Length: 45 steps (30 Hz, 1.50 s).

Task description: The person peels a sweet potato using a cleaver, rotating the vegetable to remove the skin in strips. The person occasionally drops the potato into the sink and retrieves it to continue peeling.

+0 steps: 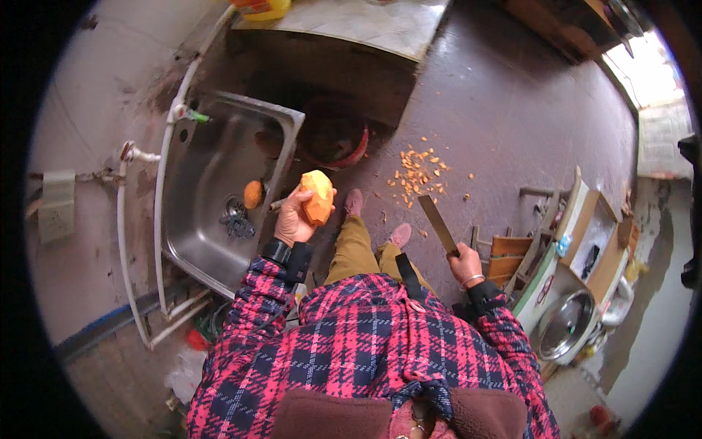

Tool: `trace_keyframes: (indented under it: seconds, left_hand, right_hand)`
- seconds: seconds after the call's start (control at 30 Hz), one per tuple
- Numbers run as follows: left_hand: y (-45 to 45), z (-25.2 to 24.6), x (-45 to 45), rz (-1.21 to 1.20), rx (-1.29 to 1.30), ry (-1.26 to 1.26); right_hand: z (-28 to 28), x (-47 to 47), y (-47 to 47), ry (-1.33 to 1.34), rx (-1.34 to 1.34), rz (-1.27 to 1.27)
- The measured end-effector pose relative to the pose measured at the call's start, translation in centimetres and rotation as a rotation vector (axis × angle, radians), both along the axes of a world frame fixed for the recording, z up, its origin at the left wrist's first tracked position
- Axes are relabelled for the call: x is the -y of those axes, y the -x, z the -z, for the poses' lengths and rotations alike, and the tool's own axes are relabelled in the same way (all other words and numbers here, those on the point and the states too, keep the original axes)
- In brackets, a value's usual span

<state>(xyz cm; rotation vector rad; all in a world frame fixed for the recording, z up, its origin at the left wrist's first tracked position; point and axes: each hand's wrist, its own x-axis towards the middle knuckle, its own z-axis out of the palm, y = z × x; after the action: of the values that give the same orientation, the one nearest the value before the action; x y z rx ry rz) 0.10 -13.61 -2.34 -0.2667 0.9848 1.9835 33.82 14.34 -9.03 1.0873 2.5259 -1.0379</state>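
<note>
My left hand (295, 218) grips a pared orange root vegetable (318, 197), probably a sweet potato, with cut facets over its surface. It is held beside the near edge of a stainless steel sink (205, 164). Inside the sink, a smaller orange piece (253, 195) lies near the drain (235, 207), where a dark, crumpled strainer or scrap sits. Over on the right, my right hand (466, 265) is closed around the handle of a knife (437, 224). Its long, straight blade points up and left, apart from the vegetable; the handle is mostly hidden by my fingers.
Orange parings (419, 173) are scattered on the dark floor beyond my feet. A red-rimmed basin (351, 151) stands in shadow under the counter (351, 24). White pipes (164, 181) and a green-handled tap (192, 114) run along the left wall. At right, a table holds a metal bowl (567, 324).
</note>
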Motion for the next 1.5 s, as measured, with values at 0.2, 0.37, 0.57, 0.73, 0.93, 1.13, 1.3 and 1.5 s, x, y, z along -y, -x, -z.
trace_keyframes:
  seconds: [0.2,0.37,0.57,0.73,0.93,1.13,1.3,1.5]
  left_hand:
    - [7.8,3.0,10.3,-0.332,0.038,0.112]
    - [14.2,9.3,18.7,-0.332,-0.066,0.456]
    - [18.5,15.3,22.0,-0.098,-0.033,0.944]
    - [20.7,16.6,19.5,-0.113,-0.122,1.132]
    - [24.8,17.1,14.1,0.179,-0.773,1.705]
    - [26.7,20.4,8.0,0.499,-0.627,1.460]
    - [27.7,22.8,6.8,0.597,-0.651,1.454]
    - [28.8,23.1,11.0,0.624,-0.813,1.376]
  right_hand:
    - [-0.6,-0.3,3.4,0.022,0.090,-0.076]
    - [-0.5,-0.6,7.6,-0.038,0.142,-0.157]
    - [-0.9,-0.6,12.7,-0.038,0.212,-0.154]
    - [-1.5,-0.6,15.6,-0.078,0.225,-0.159]
    - [-1.5,0.3,17.1,-0.074,0.220,-0.058]
    - [-2.6,1.5,16.9,-0.112,0.279,-0.085]
    - [-3.7,1.8,15.2,-0.126,0.316,-0.022]
    - [-3.8,1.5,13.2,-0.142,0.329,0.052]
